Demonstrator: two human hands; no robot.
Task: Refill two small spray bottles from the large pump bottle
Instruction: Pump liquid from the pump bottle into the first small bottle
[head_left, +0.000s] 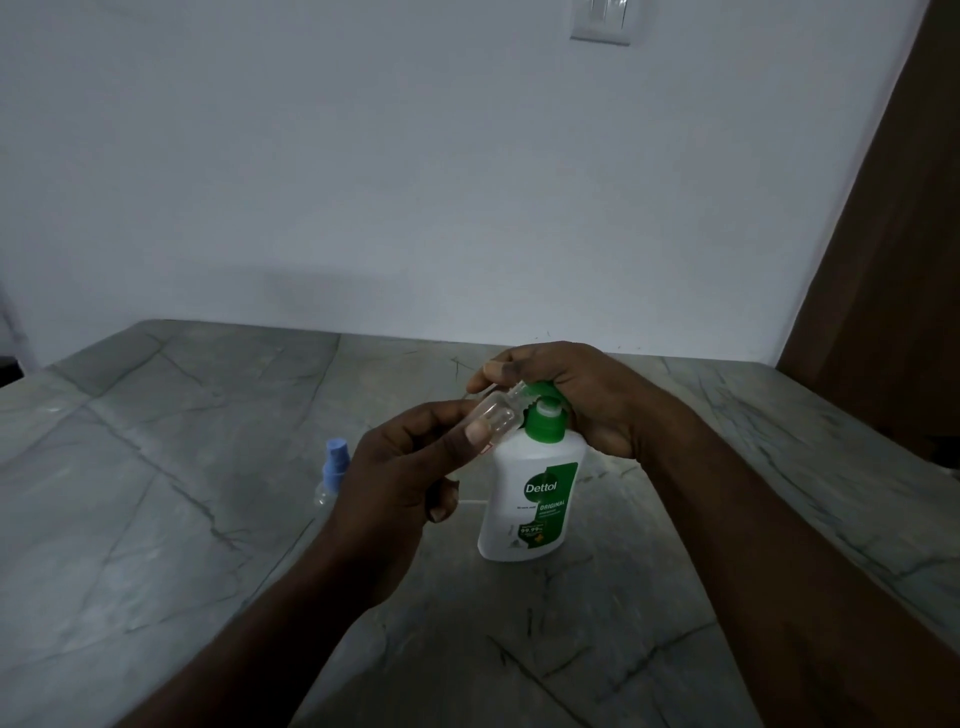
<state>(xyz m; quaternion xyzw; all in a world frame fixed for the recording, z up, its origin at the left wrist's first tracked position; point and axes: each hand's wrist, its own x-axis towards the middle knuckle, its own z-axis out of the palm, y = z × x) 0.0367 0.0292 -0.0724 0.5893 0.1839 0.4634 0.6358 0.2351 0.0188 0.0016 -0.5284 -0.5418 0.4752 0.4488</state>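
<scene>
Far left first: the blue-capped spray bottle (332, 470) stood on the surface (182, 467), on the left-edge side of the action and partly hidden behind my left hand (400, 483). I rated it low risk, unless that wrist swung back and knocked it.

The left hand's grip was closed on the small clear bottle (493, 421), thumb and fingers pinching its body, with the bottle tilted and its neck up against the pump head (545, 410). That was where I expected trouble. The neck looked narrow, and if it sat off the outlet, liquid would run down the outside onto my fingers and the surface. A slick bottle could then slip from that pinch.

To the right, the large pump bottle (530, 499) stood upright, well in from the far edge. My right hand (571, 400) was curled over the pump head, grip wrapped on top. A hard, off-centre press could tip the bottle or squirt past the neck, since nothing braced its base.
</scene>
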